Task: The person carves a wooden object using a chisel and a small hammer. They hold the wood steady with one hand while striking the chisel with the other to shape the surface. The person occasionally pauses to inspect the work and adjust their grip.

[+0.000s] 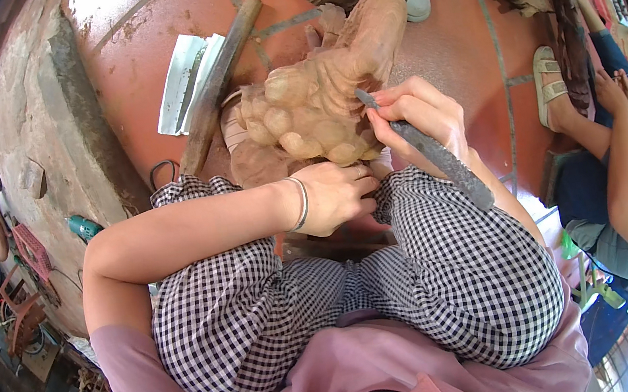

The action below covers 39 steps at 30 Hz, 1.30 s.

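A pale brown wood carving (pixel 302 109) with a cluster of rounded lumps and flowing grooves lies between my knees and stretches away to the far right. My right hand (pixel 423 112) grips a dark grey file (pixel 437 158) with a notched edge, its narrow tip at the grooved side of the carving. At the near end of the carving rests my left hand (pixel 334 195), a metal bangle on its wrist. Its fingers curl against the wood, and the fingertips are partly hidden.
Left of the carving lie a wooden stick (pixel 222 84) and a white paper packet (pixel 190 85). A large wooden slab (pixel 51 153) extends along the left, with a teal tool (pixel 84 227) beside it. Another person (pixel 616 177) sits at right near a dark wood piece (pixel 567 40).
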Each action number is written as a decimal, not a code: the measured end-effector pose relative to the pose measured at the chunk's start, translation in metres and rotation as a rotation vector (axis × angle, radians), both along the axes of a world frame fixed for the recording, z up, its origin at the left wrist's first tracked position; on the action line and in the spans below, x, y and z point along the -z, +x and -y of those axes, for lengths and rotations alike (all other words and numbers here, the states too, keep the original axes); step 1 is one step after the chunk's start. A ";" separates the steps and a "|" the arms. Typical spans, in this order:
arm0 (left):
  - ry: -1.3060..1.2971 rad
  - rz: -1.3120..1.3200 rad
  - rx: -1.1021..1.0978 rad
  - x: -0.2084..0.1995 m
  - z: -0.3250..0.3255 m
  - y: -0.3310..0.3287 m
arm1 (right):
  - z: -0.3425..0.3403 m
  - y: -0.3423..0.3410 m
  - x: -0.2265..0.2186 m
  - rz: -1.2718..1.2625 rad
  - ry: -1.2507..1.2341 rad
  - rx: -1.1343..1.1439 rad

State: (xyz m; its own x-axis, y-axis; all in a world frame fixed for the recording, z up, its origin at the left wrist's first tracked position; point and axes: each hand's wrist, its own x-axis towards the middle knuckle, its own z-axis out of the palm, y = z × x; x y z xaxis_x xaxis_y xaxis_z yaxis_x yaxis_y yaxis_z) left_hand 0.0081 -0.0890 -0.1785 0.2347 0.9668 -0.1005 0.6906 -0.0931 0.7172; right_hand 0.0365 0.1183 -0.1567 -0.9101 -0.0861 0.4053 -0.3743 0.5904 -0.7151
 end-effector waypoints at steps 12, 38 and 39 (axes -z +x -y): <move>-0.051 0.025 0.031 -0.003 -0.002 -0.004 | 0.006 -0.012 -0.003 -0.036 -0.006 -0.033; -0.066 0.009 0.029 -0.002 -0.003 -0.002 | -0.002 0.003 -0.004 0.028 -0.062 0.022; -0.066 0.009 0.034 -0.003 -0.003 -0.002 | -0.002 0.002 -0.006 0.021 -0.072 0.021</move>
